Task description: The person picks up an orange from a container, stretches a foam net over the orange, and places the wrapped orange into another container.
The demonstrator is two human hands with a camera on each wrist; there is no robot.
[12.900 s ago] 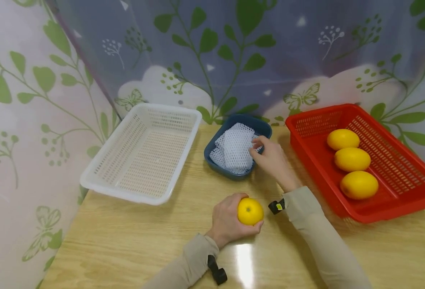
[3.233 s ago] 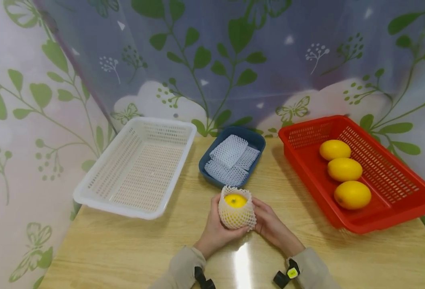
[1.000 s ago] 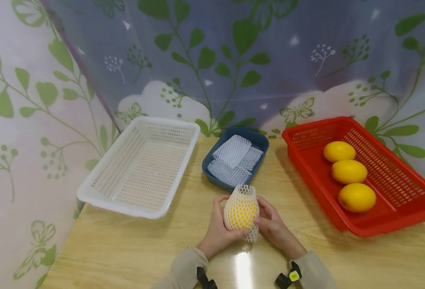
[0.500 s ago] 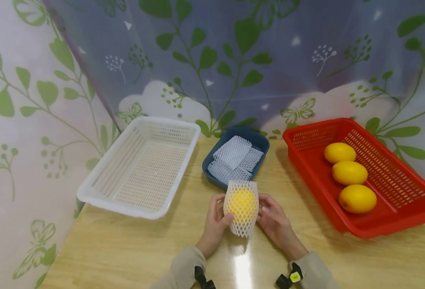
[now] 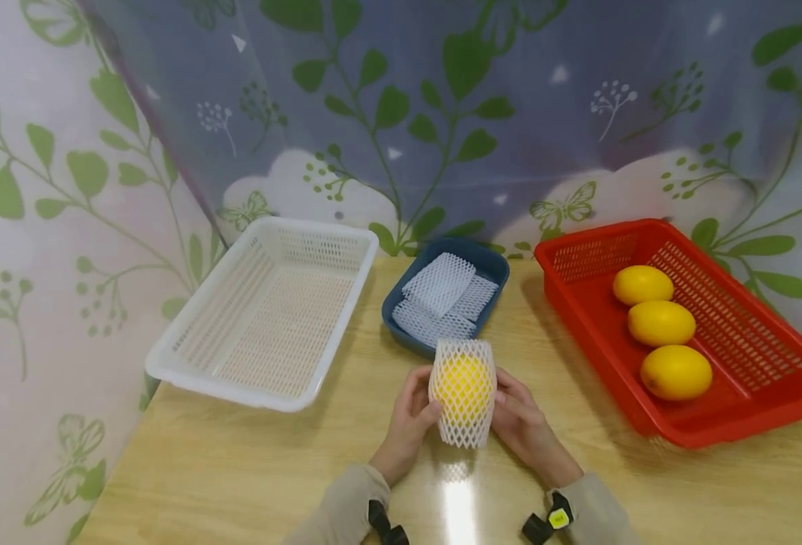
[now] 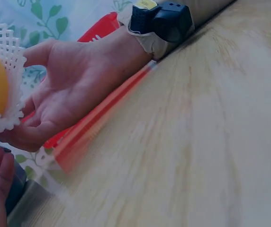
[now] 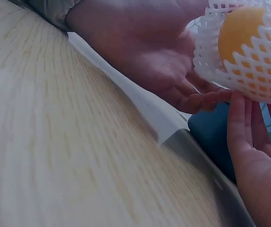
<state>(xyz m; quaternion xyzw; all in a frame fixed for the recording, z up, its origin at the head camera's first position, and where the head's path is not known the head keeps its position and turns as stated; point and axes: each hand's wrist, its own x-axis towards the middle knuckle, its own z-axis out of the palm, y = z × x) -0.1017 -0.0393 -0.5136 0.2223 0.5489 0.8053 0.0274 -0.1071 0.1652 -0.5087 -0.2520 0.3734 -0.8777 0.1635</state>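
A yellow lemon (image 5: 464, 386) stands inside a white foam net sleeve (image 5: 467, 434), held just above the table in front of the blue tray. The net reaches past the fruit at top and bottom. My left hand (image 5: 404, 428) grips its left side, thumb on the front of the net. On the other side my right hand (image 5: 526, 431) holds the net with thumb and fingertips. The left wrist view shows the right hand (image 6: 78, 80) beside the net (image 6: 7, 52); in the right wrist view the lemon (image 7: 239, 33) shows through the open end.
Behind the hands, a blue tray (image 5: 396, 322) holds several flat foam nets (image 5: 439, 284). A white basket (image 5: 299, 390) stands at the left. On the right is a red basket (image 5: 592, 356) with three lemons (image 5: 661, 324). All stand on a wooden table (image 5: 237, 469).
Earlier the left hand held a bare lemon while the right reached into the blue tray. A net now surrounds the lemon, which has been turned upright and moved slightly right.
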